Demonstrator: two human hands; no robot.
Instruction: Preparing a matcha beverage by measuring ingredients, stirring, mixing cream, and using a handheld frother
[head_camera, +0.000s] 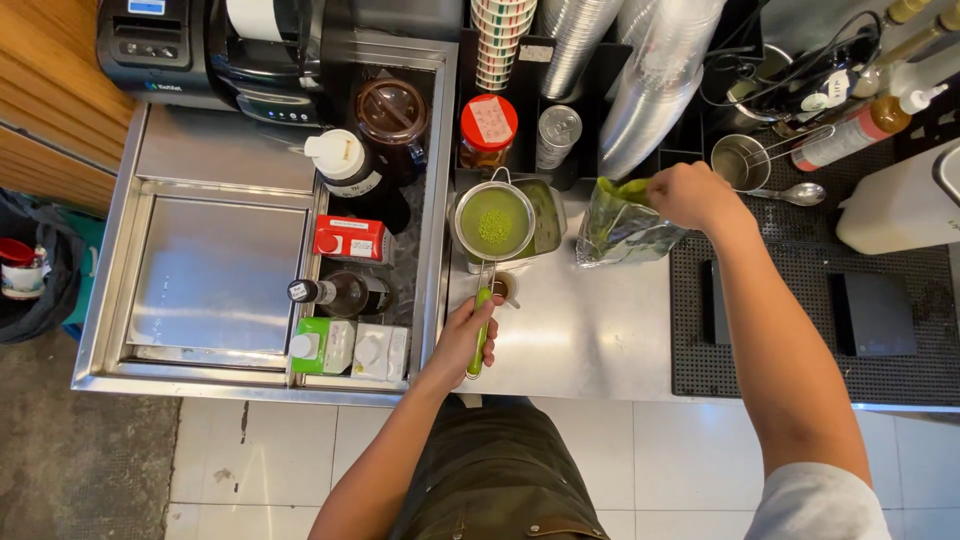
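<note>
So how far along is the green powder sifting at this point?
Done: a small heap of green powder sits in the sieve over the metal pitcher. In hand: the left hand holds the sieve's green handle; the right hand grips the foil pouch. Left: powder still unsifted.

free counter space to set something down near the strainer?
Bare steel counter lies between the strainer's green handle and the black mat. Closed steel lid at left is bare too. Crowded: the bottle well and the back row behind the green pouch.
</note>
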